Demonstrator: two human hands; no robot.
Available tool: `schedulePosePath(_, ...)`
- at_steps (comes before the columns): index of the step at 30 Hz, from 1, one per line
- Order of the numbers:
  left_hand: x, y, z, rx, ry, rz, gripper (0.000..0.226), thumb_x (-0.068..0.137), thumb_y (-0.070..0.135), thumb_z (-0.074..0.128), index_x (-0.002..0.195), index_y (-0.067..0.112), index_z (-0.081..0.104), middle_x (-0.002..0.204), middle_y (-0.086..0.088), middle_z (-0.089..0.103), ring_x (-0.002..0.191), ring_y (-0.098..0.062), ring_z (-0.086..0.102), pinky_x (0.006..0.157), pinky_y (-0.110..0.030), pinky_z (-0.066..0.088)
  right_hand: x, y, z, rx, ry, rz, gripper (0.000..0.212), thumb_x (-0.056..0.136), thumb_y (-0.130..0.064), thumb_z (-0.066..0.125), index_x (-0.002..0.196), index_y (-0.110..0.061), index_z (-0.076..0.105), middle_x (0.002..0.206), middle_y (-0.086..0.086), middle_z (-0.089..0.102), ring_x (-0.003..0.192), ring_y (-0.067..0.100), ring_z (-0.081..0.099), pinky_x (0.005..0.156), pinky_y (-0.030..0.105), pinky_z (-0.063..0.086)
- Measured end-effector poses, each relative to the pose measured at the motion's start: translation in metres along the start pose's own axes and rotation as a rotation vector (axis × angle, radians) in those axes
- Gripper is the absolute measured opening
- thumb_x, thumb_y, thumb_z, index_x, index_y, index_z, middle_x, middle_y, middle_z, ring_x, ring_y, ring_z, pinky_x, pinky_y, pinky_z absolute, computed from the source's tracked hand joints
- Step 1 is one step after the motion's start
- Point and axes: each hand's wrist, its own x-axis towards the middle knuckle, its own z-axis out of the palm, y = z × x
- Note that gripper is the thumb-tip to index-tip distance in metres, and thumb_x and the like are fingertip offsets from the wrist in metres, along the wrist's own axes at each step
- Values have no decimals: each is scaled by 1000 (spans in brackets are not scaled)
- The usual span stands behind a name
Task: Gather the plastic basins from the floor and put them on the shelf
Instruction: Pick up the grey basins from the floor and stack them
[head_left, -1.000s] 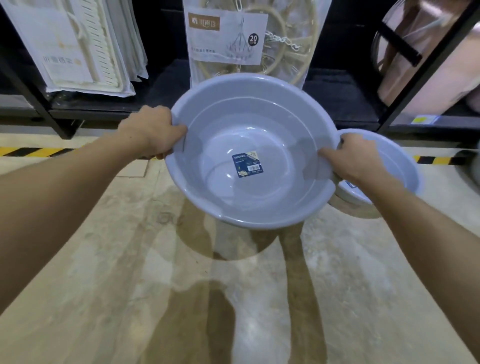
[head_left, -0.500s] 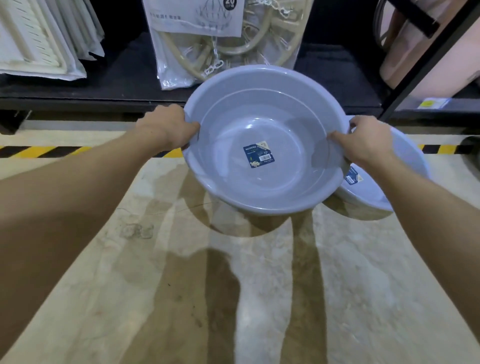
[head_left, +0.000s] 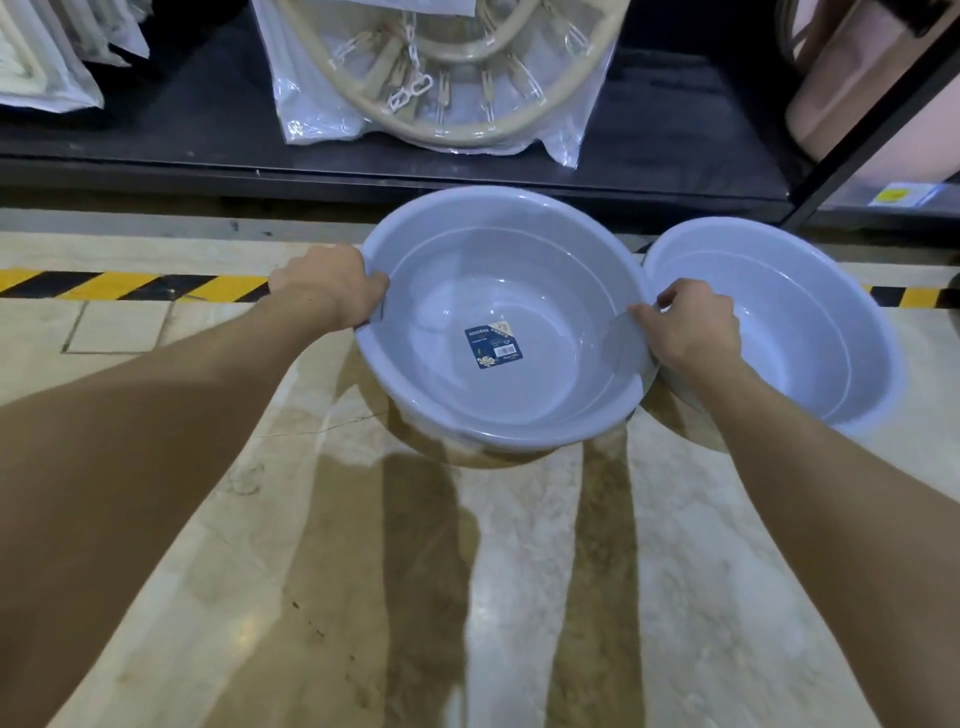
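Two pale blue basins (head_left: 545, 415) (head_left: 810, 332), dark blue label (head_left: 493, 346), yellow-black striped floor tape (head_left: 130, 285).

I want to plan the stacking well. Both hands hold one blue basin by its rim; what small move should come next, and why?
Probably shift the held basin rightward and lower it into the second basin on the floor. The left hand and right hand already grip opposite sides of its rim, and the other basin lies open just beside it, so nesting them looks easy.
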Motion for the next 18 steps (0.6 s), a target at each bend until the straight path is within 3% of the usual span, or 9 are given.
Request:
schedulePosePath(4,7,1,11,-18,-15,-43,37,95,48,44,81,16,54,76,-8,55,74,-32,59,75,-40,54,2,-1,9,-86,33,1,35,92,-41,59,106,-9,64,108,18,65,96,43,60,77,42,48)
schedulePosePath(9,10,2,27,-9,22,-67,39,99,48,44,75,17,49,71,-7,55,58,-24,50,55,-31,38,1,0,17,-181,73,-18,31,94,-37,55,103,-8,60,104,20,65,93,44,60,78,44,50)
schedulePosePath(13,11,-2,35,-44,10,-75,36,98,49,44,95,16,56,73,-6,53,61,-25,50,66,-37,42,-3,-1,23,-223,94,-62,29,98,-34,50,109,-7,56,105,21,62,94,44,60,74,45,46)
schedulePosePath(18,7,-4,35,-91,2,-69,35,95,50,46,96,16,56,75,-6,54,63,-25,52,65,-37,44,-17,2,29,-181,56,-108,32,98,-27,51,121,-5,49,112,23,56,100,48,57,73,45,42)
